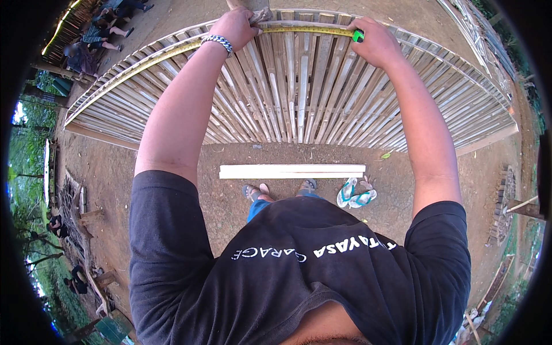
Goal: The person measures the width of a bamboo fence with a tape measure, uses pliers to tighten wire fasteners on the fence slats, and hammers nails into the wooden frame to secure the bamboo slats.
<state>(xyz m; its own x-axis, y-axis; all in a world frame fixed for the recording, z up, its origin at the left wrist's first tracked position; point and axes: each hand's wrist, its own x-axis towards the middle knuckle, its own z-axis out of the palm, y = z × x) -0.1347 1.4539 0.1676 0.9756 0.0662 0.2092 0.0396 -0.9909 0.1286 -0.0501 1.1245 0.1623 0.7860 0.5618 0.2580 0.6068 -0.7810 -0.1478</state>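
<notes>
A bamboo slat panel (302, 86), its far rail bowed by the lens, spans the ground in front of me. Along that rail runs a yellow tape measure blade (164, 56), from the panel's left end to my right hand (376, 43). The right fingers are closed round the tape measure's green and black case (358, 35). My left hand (234, 29), with a braided bracelet at the wrist, is closed on the rail where the blade passes. Its fingertips are partly hidden beside a rough wooden piece (261, 16).
Pale wooden strips (292, 171) lie on the dirt between my feet and the panel. A pair of flip-flops (356, 194) sits by my right foot. People (95, 40) sit at the far left. Branches (75, 201) and poles (468, 31) lie at the sides.
</notes>
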